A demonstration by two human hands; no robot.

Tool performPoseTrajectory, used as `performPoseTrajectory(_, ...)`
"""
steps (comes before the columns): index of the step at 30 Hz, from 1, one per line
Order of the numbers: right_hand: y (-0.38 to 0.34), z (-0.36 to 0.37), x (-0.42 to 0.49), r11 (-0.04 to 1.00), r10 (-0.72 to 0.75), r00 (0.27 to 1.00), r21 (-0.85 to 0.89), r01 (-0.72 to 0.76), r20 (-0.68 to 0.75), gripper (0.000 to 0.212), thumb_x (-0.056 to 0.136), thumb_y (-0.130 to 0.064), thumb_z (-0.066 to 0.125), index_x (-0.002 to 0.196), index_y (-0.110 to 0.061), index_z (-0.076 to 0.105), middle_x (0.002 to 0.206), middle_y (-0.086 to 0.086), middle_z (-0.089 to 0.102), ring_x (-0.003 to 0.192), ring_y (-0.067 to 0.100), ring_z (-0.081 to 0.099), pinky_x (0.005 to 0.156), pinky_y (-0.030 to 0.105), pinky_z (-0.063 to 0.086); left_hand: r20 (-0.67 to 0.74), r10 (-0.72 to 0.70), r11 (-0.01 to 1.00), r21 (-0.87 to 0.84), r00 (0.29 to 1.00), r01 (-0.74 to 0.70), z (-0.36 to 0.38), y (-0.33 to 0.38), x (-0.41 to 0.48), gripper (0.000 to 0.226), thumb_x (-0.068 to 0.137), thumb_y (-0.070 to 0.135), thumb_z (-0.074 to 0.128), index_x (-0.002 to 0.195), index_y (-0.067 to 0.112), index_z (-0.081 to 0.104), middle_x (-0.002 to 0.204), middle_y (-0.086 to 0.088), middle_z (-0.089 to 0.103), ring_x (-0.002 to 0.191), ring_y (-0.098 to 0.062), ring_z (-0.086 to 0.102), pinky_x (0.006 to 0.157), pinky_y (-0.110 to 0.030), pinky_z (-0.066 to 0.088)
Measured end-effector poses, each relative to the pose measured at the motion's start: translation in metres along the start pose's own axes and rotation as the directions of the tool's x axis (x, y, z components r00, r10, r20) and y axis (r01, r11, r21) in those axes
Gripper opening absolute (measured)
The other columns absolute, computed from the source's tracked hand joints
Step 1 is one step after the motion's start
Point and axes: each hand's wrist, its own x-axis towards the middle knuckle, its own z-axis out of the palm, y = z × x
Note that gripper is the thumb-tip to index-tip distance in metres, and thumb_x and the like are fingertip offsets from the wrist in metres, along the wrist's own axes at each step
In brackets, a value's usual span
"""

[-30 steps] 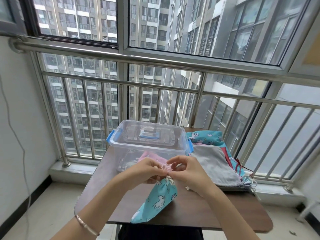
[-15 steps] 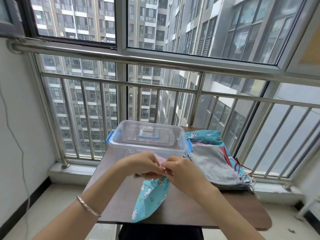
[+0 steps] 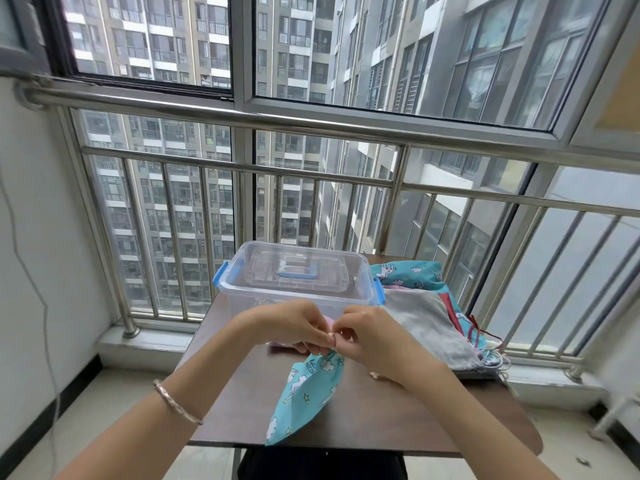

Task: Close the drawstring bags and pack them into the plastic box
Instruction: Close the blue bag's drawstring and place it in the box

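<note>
A turquoise unicorn-print drawstring bag (image 3: 304, 393) hangs from my two hands over the brown table (image 3: 381, 420), its bottom reaching the front edge. My left hand (image 3: 287, 327) and my right hand (image 3: 367, 337) meet at the bag's gathered mouth, fingers curled and pinching it and its cord. Behind them stands the clear plastic box (image 3: 298, 282) with blue latches, its lid on. A pink bag (image 3: 329, 322) peeks out between my hands and the box.
A pile of more bags, a grey one (image 3: 426, 323) on top of a turquoise one (image 3: 408, 273), lies right of the box with cords trailing at the table's right edge. A steel railing (image 3: 311, 174) and windows stand behind the table.
The bag's mouth has been drawn tighter and the bag hangs lower and narrower. Both hands stayed together at its top.
</note>
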Motion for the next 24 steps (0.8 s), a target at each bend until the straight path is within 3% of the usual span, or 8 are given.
performPoseTrajectory(4,0.008,-0.003,0.001,0.910,0.196,0.973,0.346,-0.228,0.126,0.033,0.076,-0.043,0.058,0.077,-0.013,0.072,0.071,0.003,0.068,0.062,0.017,0.057,0.058,0.032,0.047,-0.151,0.130,0.977,0.185,0.980,-0.101,0.004,-0.004,-0.001,0.023,0.089,0.031,0.065,0.084,0.011,0.075,0.067,0.004,0.067,0.053,-0.003,0.049,0.055,-0.018,0.039)
performPoseTrajectory(8,0.013,0.002,0.002,0.750,0.301,0.927,0.545,-0.374,0.222,0.021,0.086,-0.022,0.061,0.070,-0.012,0.070,0.060,0.002,0.052,0.053,0.010,0.039,0.051,0.027,0.031,-0.364,0.230,0.951,0.280,0.903,-0.129,0.012,-0.002,0.000,0.016,0.087,0.027,0.068,0.088,0.014,0.078,0.071,0.001,0.071,0.054,-0.005,0.053,0.052,-0.020,0.041)
performPoseTrajectory(11,0.016,0.005,0.000,0.463,0.335,0.875,0.749,-0.475,0.349,0.019,0.086,-0.012,0.057,0.074,0.002,0.062,0.057,0.002,0.044,0.047,0.008,0.030,0.051,0.020,0.021,-0.471,0.261,0.956,0.250,0.843,-0.156,0.018,-0.002,-0.001,0.015,0.087,0.027,0.068,0.091,0.016,0.078,0.077,0.005,0.072,0.060,-0.004,0.060,0.052,-0.018,0.043)
performPoseTrajectory(13,0.017,0.007,0.000,0.258,0.300,0.861,0.834,-0.488,0.410,0.017,0.078,-0.018,0.060,0.066,-0.006,0.055,0.056,0.001,0.040,0.049,0.009,0.027,0.059,0.030,0.015,-0.511,0.270,0.959,0.220,0.816,-0.179,0.022,-0.004,-0.002,0.016,0.089,0.030,0.065,0.087,0.019,0.077,0.080,0.007,0.073,0.063,-0.004,0.064,0.049,-0.020,0.043)
performPoseTrajectory(14,0.016,0.008,0.000,0.233,0.295,0.867,0.850,-0.473,0.402,0.018,0.075,-0.021,0.062,0.063,-0.010,0.056,0.055,0.001,0.040,0.051,0.011,0.027,0.060,0.032,0.016,-0.512,0.258,0.965,0.183,0.820,-0.189,0.024,-0.006,-0.002,0.018,0.090,0.032,0.063,0.083,0.021,0.075,0.082,0.007,0.074,0.067,-0.006,0.066,0.051,-0.025,0.046)
performPoseTrajectory(16,0.015,0.007,-0.003,0.273,0.326,0.878,0.854,-0.443,0.351,0.017,0.076,-0.027,0.068,0.068,-0.012,0.067,0.057,0.006,0.050,0.055,0.017,0.040,0.062,0.030,0.030,-0.473,0.200,0.977,0.025,0.858,-0.214,0.025,-0.009,-0.001,0.022,0.092,0.035,0.060,0.078,0.023,0.072,0.078,0.009,0.073,0.073,-0.009,0.068,0.056,-0.031,0.050)
performPoseTrajectory(19,0.011,0.006,-0.008,0.446,0.401,0.895,0.812,-0.376,0.194,0.013,0.083,-0.026,0.072,0.074,-0.017,0.072,0.073,0.010,0.069,0.070,0.019,0.059,0.064,0.032,0.044,-0.396,0.133,0.959,-0.179,0.909,-0.219,0.027,-0.011,0.000,0.025,0.093,0.035,0.057,0.081,0.018,0.070,0.069,0.012,0.071,0.070,-0.007,0.066,0.063,-0.026,0.050)
performPoseTrajectory(24,0.006,0.010,-0.011,0.704,0.388,0.908,0.688,-0.178,-0.161,0.019,0.078,-0.019,0.079,0.084,-0.015,0.061,0.073,-0.002,0.062,0.057,0.006,0.054,0.054,0.024,0.047,-0.399,0.082,0.944,-0.263,0.913,-0.200,0.027,-0.013,0.004,0.029,0.092,0.034,0.059,0.087,0.008,0.071,0.072,0.003,0.073,0.068,-0.006,0.065,0.065,-0.022,0.052)
